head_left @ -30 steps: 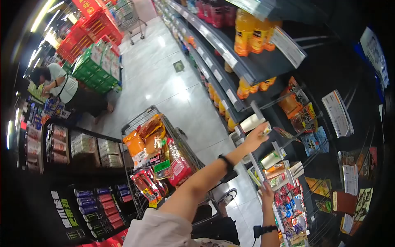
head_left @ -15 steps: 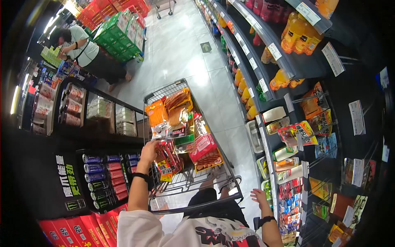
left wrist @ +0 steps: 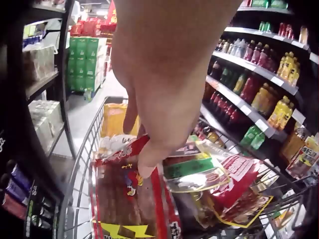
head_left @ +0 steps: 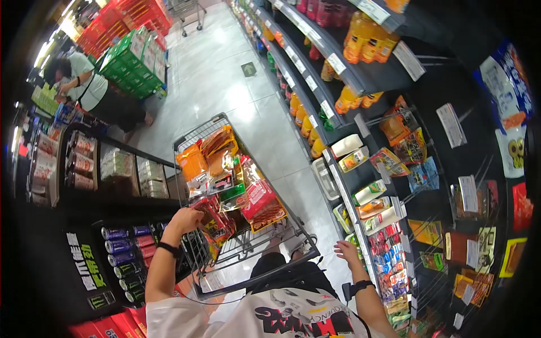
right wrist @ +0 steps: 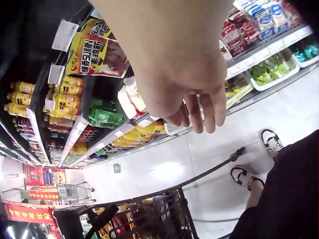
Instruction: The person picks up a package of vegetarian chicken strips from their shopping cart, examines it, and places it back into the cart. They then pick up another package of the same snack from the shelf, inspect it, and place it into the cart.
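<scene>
My left hand (head_left: pixel 187 219) is over the near left side of the wire shopping cart (head_left: pixel 259 275). Thumb and fingers pinch the top edge of a red-edged snack packet (left wrist: pixel 112 194), which has a clear front showing brown strips. Beside it in the cart lie a packet with a green label (left wrist: pixel 189 169), a red and white packet (head_left: pixel 262 197) and an orange packet (head_left: pixel 193 161). My right hand (head_left: pixel 348 252) hangs beside the right shelf, fingers loosely extended and holding nothing. In the right wrist view a yellow and red snack packet (right wrist: pixel 97 56) hangs on the shelf beyond that hand.
The drinks shelf (head_left: pixel 324 62) runs along the right, with hanging snack packets near me. On the left stand a rack of cans (head_left: pixel 115 246) and boxed goods. A person (head_left: pixel 84 87) bends by stacked green cartons (head_left: pixel 135 62). Tiled floor (head_left: pixel 225 84) stretches ahead.
My left hand has come back from the right shelf to the cart's left side, staying there since half a second ago. My right hand has moved down and off the shelf edge.
</scene>
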Motion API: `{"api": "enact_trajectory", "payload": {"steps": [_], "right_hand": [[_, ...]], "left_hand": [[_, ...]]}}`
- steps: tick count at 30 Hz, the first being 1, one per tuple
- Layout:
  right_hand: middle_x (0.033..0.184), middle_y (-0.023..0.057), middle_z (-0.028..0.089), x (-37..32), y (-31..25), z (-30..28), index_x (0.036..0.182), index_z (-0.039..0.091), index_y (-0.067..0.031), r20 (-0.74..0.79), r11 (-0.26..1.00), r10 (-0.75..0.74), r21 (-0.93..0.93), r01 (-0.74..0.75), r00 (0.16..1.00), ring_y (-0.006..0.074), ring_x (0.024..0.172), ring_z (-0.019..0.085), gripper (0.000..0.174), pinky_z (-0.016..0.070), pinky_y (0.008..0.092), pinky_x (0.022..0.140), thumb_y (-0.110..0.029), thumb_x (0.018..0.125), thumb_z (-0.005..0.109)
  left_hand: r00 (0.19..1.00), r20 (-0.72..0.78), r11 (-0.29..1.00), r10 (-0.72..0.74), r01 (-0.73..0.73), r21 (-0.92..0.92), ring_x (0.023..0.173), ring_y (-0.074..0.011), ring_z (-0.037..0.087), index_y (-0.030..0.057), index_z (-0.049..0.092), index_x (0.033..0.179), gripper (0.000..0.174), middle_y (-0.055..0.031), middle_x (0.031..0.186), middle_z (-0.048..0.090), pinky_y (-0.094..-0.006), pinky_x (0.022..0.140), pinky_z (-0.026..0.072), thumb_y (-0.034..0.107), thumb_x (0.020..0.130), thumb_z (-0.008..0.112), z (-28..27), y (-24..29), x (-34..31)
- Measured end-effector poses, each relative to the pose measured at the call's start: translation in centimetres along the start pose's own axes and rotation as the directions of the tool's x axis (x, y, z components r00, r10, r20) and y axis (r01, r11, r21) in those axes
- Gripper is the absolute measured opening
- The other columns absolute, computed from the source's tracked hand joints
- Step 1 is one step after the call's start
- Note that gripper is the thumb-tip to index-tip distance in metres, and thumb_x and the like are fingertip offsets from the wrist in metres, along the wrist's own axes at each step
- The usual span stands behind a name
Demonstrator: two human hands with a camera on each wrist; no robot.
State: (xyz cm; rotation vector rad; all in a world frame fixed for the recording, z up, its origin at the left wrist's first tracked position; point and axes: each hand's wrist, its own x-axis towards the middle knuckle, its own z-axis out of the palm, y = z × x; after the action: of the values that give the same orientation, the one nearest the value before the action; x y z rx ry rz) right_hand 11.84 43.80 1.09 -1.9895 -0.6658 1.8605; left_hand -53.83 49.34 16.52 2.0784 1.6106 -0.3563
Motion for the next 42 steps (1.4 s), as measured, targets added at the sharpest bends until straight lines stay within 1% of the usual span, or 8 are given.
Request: {"api": "enact_trajectory", "payload": {"steps": [8,12,16,19,24,28,31,42], "right_hand": [[0.104,0.0089,0.072,-0.7,-4.0,-1.9,0.121,0.063,-0.0029,-0.124,0.969,-0.187,0.141,0.204,0.974,0.0159,0.087,0.068,0.031,0.0537,0.0295,0.074,-0.019,0.094,0.061],[0.109,0.0065,0.071,-3.6,-10.1,-1.5,0.123,0.064,-0.0075,-0.067,0.943,-0.288,0.152,0.295,0.955,0.0149,0.091,0.067,0.030,0.0540,0.0322,0.079,-0.022,0.096,0.063],[0.120,0.0041,0.067,-4.8,-15.2,-0.8,0.132,0.058,-0.0100,0.070,0.874,-0.485,0.060,0.481,0.872,0.0155,0.109,0.062,0.043,0.0498,0.0356,0.091,-0.027,0.094,0.068],[0.135,0.0053,0.058,-9.2,-20.7,1.5,0.143,0.047,-0.0095,0.265,0.772,-0.635,0.236,0.590,0.725,0.0167,0.122,0.055,0.058,0.0449,0.0369,0.099,-0.030,0.093,0.069],[0.127,0.0044,0.061,-9.7,-23.7,5.9,0.144,0.039,-0.0090,0.506,0.778,-0.417,0.628,0.009,0.755,0.0178,0.116,0.059,0.059,0.0490,0.0390,0.095,-0.026,0.095,0.066],[0.110,-0.0024,0.066,-10.2,-23.4,6.6,0.122,0.061,-0.0150,0.188,0.633,-0.476,0.751,0.186,0.859,0.0113,0.102,0.062,0.027,0.0509,0.0345,0.083,-0.019,0.096,0.064],[0.108,-0.0058,0.067,-10.9,-22.8,5.6,0.113,0.067,-0.0186,0.087,0.716,-0.450,0.630,0.301,0.889,0.0078,0.099,0.060,0.018,0.0486,0.0302,0.080,-0.019,0.095,0.065],[0.111,-0.0025,0.066,-10.9,-20.7,1.9,0.119,0.065,-0.0116,-0.004,0.767,-0.515,0.444,0.463,0.857,0.0090,0.103,0.061,0.026,0.0507,0.0316,0.090,-0.029,0.100,0.060]], "left_hand": [[0.974,-0.221,0.988,0.051,-0.081,-0.132,0.070,-0.0363,0.065,0.0081,0.062,0.086,0.013,-0.0164,0.074,0.064,-0.0426,0.060,0.0506,0.009,0.077,0.071,-16.1,12.5,-2.9],[0.914,-0.371,0.788,-0.165,-0.104,-0.606,0.062,-0.0205,0.067,0.0001,0.061,0.086,0.011,-0.0140,0.071,0.067,-0.0330,0.057,0.0512,0.006,0.088,0.070,-18.7,19.8,-1.9],[0.727,-0.655,0.650,-0.205,-0.399,-0.646,0.071,-0.0110,0.062,0.0018,0.057,0.089,0.011,-0.0090,0.086,0.069,-0.0244,0.063,0.0474,-0.004,0.088,0.067,-14.1,24.4,0.8],[0.693,-0.651,0.399,-0.311,-0.526,-0.751,0.068,-0.0037,0.049,0.0052,0.051,0.090,0.022,0.0006,0.079,0.054,-0.0199,0.062,0.0396,-0.010,0.085,0.066,-13.8,29.1,1.4],[0.879,-0.389,0.056,-0.275,-0.390,-0.919,0.068,-0.0043,0.047,0.0074,0.050,0.090,0.025,0.0031,0.075,0.048,-0.0196,0.063,0.0382,-0.010,0.083,0.067,-10.8,31.4,3.6],[0.980,-0.188,0.031,-0.066,-0.186,-0.982,0.082,-0.0082,0.057,0.0066,0.051,0.104,0.027,-0.0015,0.089,0.060,-0.0234,0.072,0.0459,-0.005,0.085,0.066,-7.7,30.1,5.0],[0.998,-0.057,0.099,-0.025,-0.054,-0.994,0.093,-0.0116,0.060,0.0048,0.050,0.119,0.037,-0.0058,0.102,0.064,-0.0258,0.077,0.0484,-0.004,0.086,0.066,-9.0,31.4,6.2],[0.955,-0.238,-0.026,0.176,-0.237,-0.971,0.095,-0.0112,0.064,-0.0025,0.062,0.120,0.027,-0.0055,0.108,0.069,-0.0259,0.085,0.0499,0.008,0.095,0.062,-10.9,35.8,18.7]]}}
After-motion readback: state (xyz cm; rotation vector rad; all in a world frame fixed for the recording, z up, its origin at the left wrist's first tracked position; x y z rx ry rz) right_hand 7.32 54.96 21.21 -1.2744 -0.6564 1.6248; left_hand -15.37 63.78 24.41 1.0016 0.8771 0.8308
